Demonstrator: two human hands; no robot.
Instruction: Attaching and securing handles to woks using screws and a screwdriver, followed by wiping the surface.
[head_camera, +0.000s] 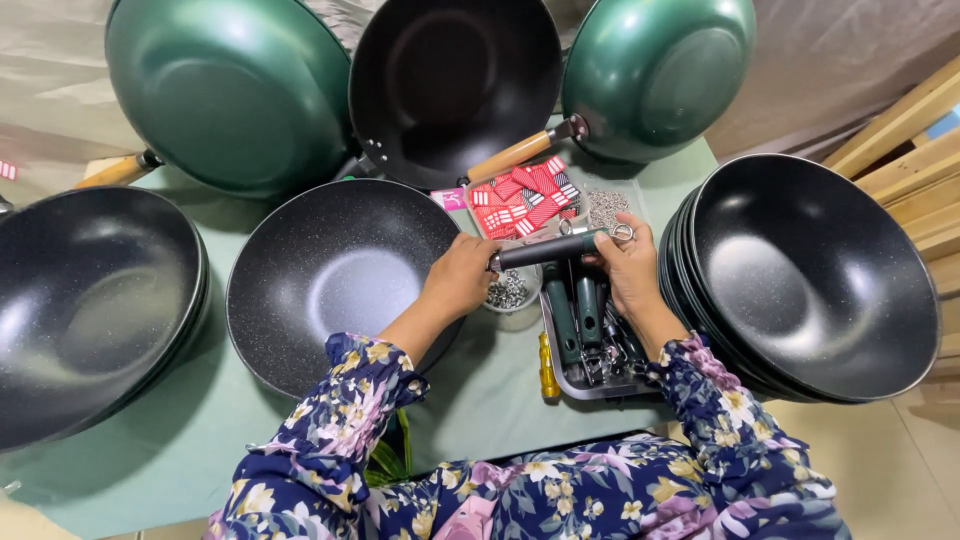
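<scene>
Floral sleeves (330, 430) reach forward; left hand (458, 280) and right hand (628, 265) have fingers closed around a dark pan handle (548, 249), apparently fitting hardware; next likely needs a screw from the bowl (510, 292).

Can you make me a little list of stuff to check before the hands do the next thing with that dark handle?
1. Both hands on the dark handle: ok, left hand and right hand hold its ends.
2. Handle held level: ok.
3. Black pan within reach: ok, beside the left hand.
4. Small metal bits in the bowl: ok.
5. Spare handles in the tray: ok.
6. Handle's metal end in good shape: cannot tell.
</scene>
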